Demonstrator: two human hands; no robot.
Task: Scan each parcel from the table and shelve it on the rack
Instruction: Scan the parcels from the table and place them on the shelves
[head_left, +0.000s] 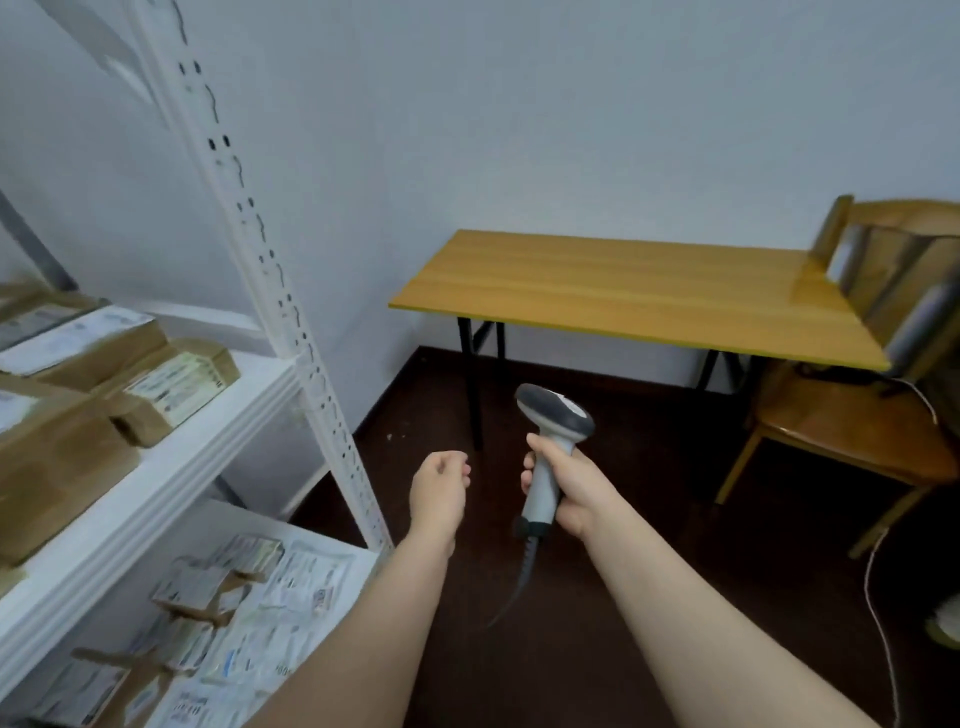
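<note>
1. White metal rack stands off to the left of the left hand, with brown parcels sitting on its shelves.
2. Wooden table is out past both hands, and a chair is further right.
3. Grey scanner is upright in the right hand, fingers wrapped round the handle.
4. Left hand is loosely curled and holding nothing, near the scanner.

Brown cardboard parcels with white labels are lying flat on two shelves of the white metal rack. The grey barcode scanner is standing upright in the right hand, in front of the yellow wooden table.
</note>
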